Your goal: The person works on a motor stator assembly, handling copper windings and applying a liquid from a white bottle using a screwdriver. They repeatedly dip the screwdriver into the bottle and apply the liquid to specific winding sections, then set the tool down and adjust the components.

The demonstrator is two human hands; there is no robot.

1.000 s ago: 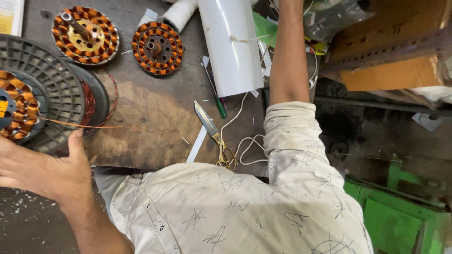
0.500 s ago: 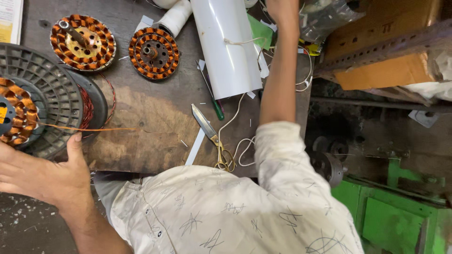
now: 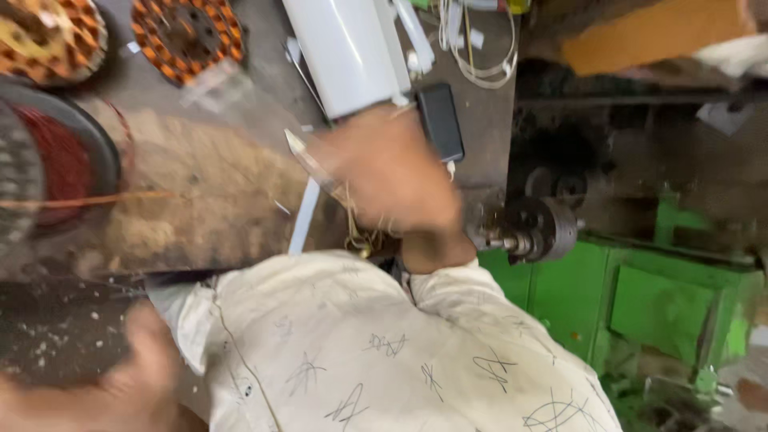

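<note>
**Right arm drawn back from the far reach**

We start with the worn, dark wooden table [image 3: 200,216] and the green-painted metal machine frame [image 3: 640,296] beside it, with its grey steel shaft and pulley [image 3: 544,228] sticking out. On the table lies a wide white plastic tube [image 3: 344,52]. At the left edge stands a dark round reel of red copper wire [image 3: 56,164], and two orange-and-copper wound motor stators [image 3: 188,32] sit at the far side.

A second ago our right arm stretched well past the tube. Now the right hand [image 3: 392,172] has come back and hangs over the near part of the table, just beside a flat black rectangular device [image 3: 440,120]. It also sits above the steel scissors with yellowish handles [image 3: 308,160]. It is smeared by motion, so we cannot tell whether its grip is closed, released or holding anything. We judge the far reach to be over, and the work is back at the near edge.

The left hand [image 3: 136,376] has dropped low beside the pale patterned shirt [image 3: 384,352]. It is blurred too, and we cannot tell its grip. A thin copper strand [image 3: 104,198] runs from the reel across the table, apart from both hands.
</note>
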